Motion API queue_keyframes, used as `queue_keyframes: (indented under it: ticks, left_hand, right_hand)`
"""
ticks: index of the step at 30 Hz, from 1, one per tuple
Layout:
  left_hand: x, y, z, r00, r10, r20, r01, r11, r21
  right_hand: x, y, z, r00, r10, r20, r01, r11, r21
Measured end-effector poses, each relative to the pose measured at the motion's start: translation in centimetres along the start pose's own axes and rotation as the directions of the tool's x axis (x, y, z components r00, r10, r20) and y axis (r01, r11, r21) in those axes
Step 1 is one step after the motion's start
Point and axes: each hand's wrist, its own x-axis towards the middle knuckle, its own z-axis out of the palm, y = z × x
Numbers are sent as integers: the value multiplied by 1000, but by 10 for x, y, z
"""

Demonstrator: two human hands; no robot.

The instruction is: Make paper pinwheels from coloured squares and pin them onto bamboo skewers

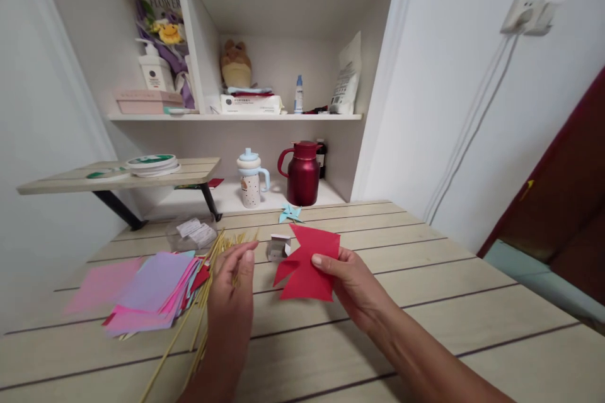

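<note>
My right hand [352, 280] pinches a sheet of red paper [309, 271] by its right side, thumb on top. Notches are cut into the sheet, and its left side splits into pointed flaps. My left hand [235, 274] is raised to the left of the paper, fingers stretched out, apart from it and holding nothing that I can see. Thin yellowish sticks [201, 302] lie beneath and beside that hand. A small open box [278, 248] sits just behind the red sheet; its contents cannot be made out. Farther back lies a light blue paper pinwheel [290, 213].
Coloured paper sheets [154, 283] are piled on the left of the slatted table [425, 340]. Behind them are a clear plastic container [191, 233] and a small raised shelf [198, 170]. A tumbler [250, 186] and a red jug [303, 176] stand at the back.
</note>
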Motion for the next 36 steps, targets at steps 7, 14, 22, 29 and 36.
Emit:
queue_keyframes:
  ticks: [7, 14, 22, 29, 36]
  left_hand:
    - [-1, -7, 9, 729, -260, 633, 390, 918, -71]
    - [-8, -8, 13, 641, -328, 693, 485, 874, -35]
    - [-18, 10, 14, 667, -417, 618, 574, 816, -70]
    - [-12, -8, 14, 698, -459, 549, 571, 820, -41]
    - [-12, -5, 13, 745, -424, 515, 617, 732, -289]
  right_hand:
    - [2, -13, -10, 982, 106, 156, -75, 979, -192]
    - [1, -24, -19, 976, 166, 139, -116, 943, -311]
    - [-1, -26, -21, 963, 192, 189, -108, 918, -382]
    - [-3, -16, -16, 972, 166, 165, -90, 916, -391]
    - [-2, -12, -9, 990, -145, -2, 132, 906, -401]
